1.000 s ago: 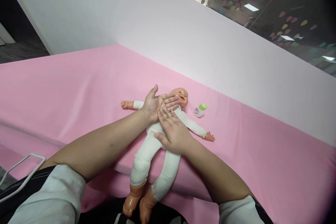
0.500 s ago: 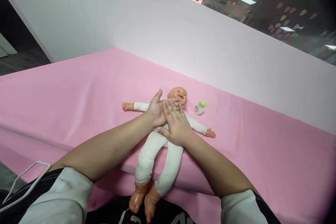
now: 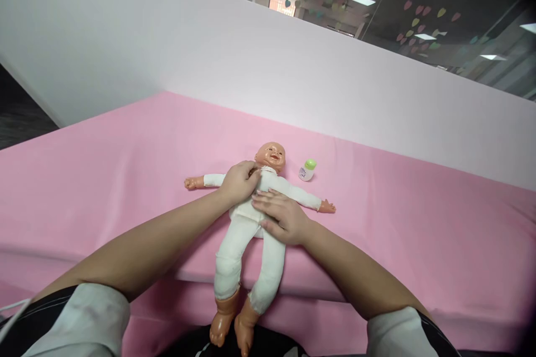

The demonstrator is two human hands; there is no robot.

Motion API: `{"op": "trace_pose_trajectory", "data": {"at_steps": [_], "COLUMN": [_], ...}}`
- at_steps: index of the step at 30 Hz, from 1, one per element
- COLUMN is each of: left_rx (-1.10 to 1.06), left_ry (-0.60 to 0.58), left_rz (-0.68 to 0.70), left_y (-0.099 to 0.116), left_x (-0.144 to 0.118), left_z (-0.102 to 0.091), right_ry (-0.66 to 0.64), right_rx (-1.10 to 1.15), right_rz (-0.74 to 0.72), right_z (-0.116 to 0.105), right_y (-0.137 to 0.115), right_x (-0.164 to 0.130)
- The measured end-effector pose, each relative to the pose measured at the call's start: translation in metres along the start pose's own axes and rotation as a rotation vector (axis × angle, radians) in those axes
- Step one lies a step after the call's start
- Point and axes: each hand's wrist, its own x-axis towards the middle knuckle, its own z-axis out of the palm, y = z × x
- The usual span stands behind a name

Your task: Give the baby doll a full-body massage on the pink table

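Pink sheet [image 3: 125, 178] under white partition [image 3: 209, 56] | doll [image 3: 251, 217] face-up, arms spread | left hand [image 3: 239, 183] curled loosely on its shoulder, grasping nothing | right hand [image 3: 281, 217] flat on belly, fingers open | bottle [image 3: 307, 169] beyond right hand, capped, untouched | rubbing of chest looks underway, legs bare of hands

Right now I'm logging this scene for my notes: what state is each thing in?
doll: lying face up on the pink sheet, arms spread, feet over the near edge.
left hand: palm down on the doll's upper chest.
right hand: flat on the doll's belly.
small bottle: green cap on, beside the doll's head.
pink sheet: spread flat.
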Motion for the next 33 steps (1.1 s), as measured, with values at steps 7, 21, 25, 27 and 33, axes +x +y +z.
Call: {"op": "trace_pose_trajectory", "data": {"at_steps": [7, 21, 25, 27, 33], "left_rx": [0.367, 0.327, 0.188, 0.026, 0.152], "left_ry": [-0.128, -0.147, -0.081, -0.191, -0.743], "left_rz": [0.119, 0.149, 0.350, 0.568, 0.734], "left_y": [-0.016, -0.018, -0.007, 0.004, 0.027], "left_x": [-0.001, -0.002, -0.014, -0.026, -0.042], "left_z": [-0.002, -0.004, -0.011, -0.014, -0.015], "right_ry": [-0.060, -0.045, 0.009, 0.025, 0.028], "right_rx": [-0.062, -0.162, -0.177, -0.190, -0.201], "right_rz": [-0.041, 0.543, 0.626, 0.625, 0.610], "right_z": [0.013, -0.013, -0.014, -0.013, -0.012], "right_y": [-0.003, 0.044, 0.044, 0.044, 0.044], "right_x": [-0.020, -0.018, -0.017, -0.016, -0.015]}}
